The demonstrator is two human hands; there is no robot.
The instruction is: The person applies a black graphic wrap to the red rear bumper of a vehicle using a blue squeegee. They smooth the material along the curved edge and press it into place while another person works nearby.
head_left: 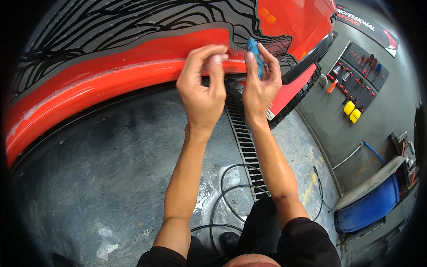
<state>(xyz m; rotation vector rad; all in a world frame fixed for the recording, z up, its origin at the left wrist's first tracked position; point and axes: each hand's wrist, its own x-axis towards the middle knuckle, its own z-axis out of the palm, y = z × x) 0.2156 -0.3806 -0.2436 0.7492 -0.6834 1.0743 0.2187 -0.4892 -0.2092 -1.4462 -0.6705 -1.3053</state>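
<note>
My left hand [201, 89] is raised in front of the red lower side of a car, its fingers curved and loosely apart, blurred at the tips. Nothing shows in it. Beside it, my right hand [262, 86] pinches a blue lump of detailing clay [254, 51] between thumb and fingers. Part of that lump is hidden by the thumb. Both hands appear held away from the car's sill [133, 73], where a whitish streak of foam or water runs along the red paint. Above lies a grey panel [133, 26] with black wavy lines.
A black hose [222, 200] loops over the wet floor near my feet, crossing a metal drain grate [242, 133]. The car's wheel [307, 89] stands at the right. Tools hang on a wall pegboard [360, 75]; a blue container [369, 204] is below.
</note>
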